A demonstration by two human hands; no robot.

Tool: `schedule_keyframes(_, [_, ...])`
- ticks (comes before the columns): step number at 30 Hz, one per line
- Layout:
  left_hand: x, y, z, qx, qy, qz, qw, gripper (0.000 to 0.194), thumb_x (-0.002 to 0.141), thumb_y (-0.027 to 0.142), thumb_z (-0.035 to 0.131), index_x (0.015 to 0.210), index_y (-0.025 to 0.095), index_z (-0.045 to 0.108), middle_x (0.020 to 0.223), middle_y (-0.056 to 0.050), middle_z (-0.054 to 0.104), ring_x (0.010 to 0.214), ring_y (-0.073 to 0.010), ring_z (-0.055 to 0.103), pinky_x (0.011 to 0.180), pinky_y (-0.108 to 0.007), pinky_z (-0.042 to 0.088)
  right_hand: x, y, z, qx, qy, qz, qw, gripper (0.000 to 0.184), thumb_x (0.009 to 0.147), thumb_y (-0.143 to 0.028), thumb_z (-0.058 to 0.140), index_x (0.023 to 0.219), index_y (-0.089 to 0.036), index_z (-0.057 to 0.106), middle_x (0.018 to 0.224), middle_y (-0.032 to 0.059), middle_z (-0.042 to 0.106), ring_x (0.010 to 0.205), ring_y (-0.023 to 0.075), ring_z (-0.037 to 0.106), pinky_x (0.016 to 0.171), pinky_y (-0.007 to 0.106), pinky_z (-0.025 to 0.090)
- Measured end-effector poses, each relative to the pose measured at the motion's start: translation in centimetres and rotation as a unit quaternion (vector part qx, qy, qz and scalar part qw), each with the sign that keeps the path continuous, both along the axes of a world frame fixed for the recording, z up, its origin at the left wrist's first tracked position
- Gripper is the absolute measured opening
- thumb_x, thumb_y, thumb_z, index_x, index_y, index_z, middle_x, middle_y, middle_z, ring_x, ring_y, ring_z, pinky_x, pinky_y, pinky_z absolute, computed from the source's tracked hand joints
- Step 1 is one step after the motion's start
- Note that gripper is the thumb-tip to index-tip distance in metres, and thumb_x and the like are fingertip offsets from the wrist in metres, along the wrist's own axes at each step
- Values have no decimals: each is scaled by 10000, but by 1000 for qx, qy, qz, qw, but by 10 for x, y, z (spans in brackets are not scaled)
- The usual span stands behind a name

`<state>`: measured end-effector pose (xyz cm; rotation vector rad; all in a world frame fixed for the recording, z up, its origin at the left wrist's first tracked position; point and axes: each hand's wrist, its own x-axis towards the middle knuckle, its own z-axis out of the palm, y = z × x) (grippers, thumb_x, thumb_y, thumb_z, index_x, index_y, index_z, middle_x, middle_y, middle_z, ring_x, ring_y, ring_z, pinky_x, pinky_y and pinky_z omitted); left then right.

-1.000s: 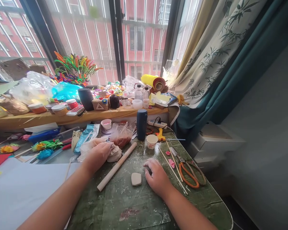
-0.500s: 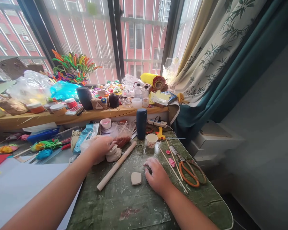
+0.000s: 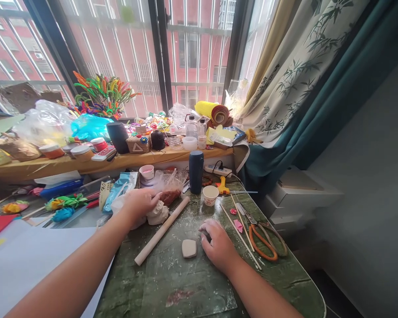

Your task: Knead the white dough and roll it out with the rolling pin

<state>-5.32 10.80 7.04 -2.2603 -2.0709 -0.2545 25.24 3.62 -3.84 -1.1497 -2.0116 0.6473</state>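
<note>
My left hand (image 3: 142, 204) reaches over a lump of off-white clay (image 3: 158, 213) at the middle left, its fingers bent against the top and back of it. Some fingertips are hidden behind the hand, and white plastic film shows beside the wrist. My right hand (image 3: 217, 243) rests on the clear mat (image 3: 188, 285) with fingers loosely curved, thumb apart, nothing held. Just left of it lies a small flat rounded square of clay (image 3: 189, 248), apart from the fingers. Between the hands a pale rolling pin (image 3: 162, 230) lies diagonally.
A paper cup (image 3: 210, 195) and dark blue cylinder (image 3: 195, 172) stand behind the mat. Right are thin wooden sticks (image 3: 240, 236), orange-handled scissors (image 3: 262, 242) and a yellow glue gun (image 3: 223, 185). White paper (image 3: 36, 269) covers the left. A cluttered sill (image 3: 172, 154) runs behind.
My left hand's fingers have lifted and straightened slightly at the top of the clay lump. My right hand and the flat clay piece stay in place; the view has shifted slightly.
</note>
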Motion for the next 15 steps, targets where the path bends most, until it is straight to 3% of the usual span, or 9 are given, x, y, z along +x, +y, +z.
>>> schedule_keyframes(8, [9, -2, 3, -15, -63, 36, 997, 401, 899, 445, 467, 583, 223, 574, 658, -61, 685, 669, -234, 621, 613, -320, 348, 4, -1, -1, 10, 14, -6, 1000, 241, 849, -100, 541, 1026, -232, 639, 1096, 78, 673, 1092, 256, 610, 1004, 436, 497])
schedule_keyframes(12, [22, -21, 16, -4, -110, 29, 993, 446, 926, 484, 405, 580, 222, 509, 633, -28, 630, 657, -209, 588, 605, -311, 354, -3, -11, 18, 23, 81, -21, 996, 346, 875, -155, 566, 1207, -239, 616, 1269, 109, 639, 1260, 284, 561, 1136, 502, 417])
schedule_keyframes(15, [42, -42, 18, -9, -262, 30, 965, 438, 911, 529, 426, 612, 219, 504, 615, 5, 573, 645, -185, 549, 603, -292, 369, -33, -17, 44, -110, 226, 1, 968, 457, 910, -308, 613, 1354, -253, 521, 1364, 124, 585, 1236, 282, 598, 1088, 496, 477])
